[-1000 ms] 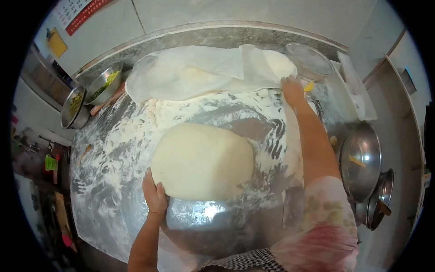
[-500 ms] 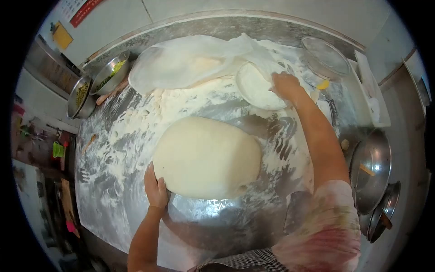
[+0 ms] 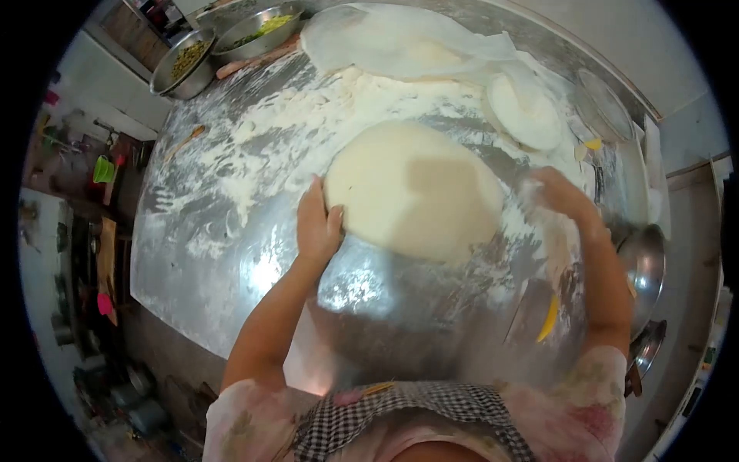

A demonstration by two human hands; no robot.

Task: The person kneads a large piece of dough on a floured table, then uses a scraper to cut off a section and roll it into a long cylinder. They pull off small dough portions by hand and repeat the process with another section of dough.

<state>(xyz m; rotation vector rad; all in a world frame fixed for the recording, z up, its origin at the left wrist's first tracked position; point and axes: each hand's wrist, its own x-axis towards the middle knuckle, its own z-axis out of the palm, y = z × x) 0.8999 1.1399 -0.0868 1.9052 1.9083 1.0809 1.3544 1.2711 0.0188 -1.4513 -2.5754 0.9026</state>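
Note:
A large smooth slab of dough [image 3: 385, 185] lies on the floured metal worktop [image 3: 200, 285]. My left hand [image 3: 317, 223] rests against its left edge, thumb and fingers apart and nothing gripped. To the right of the dough is my right hand [image 3: 563, 196], low over the floury metal; motion smears its fingers. Beyond that hand sits a round pan of flour [image 3: 523, 115], partly under a white cloth [image 3: 408, 38]. A flat scraper with a yellow edge [image 3: 548, 318] lies nearer my body on the right.
Two steel bowls of chopped filling, one greenish-yellow [image 3: 258, 35] and one darker [image 3: 185, 65], stand at the back left beside a rolling pin [image 3: 258, 59]. A small wooden tool [image 3: 185, 142] lies at the left. Large steel bowls [image 3: 643, 262] stand past the right edge.
My right hand has left the pan of flour and come back toward the dough's right side. My left hand stays at the dough's left edge. The view has shifted.

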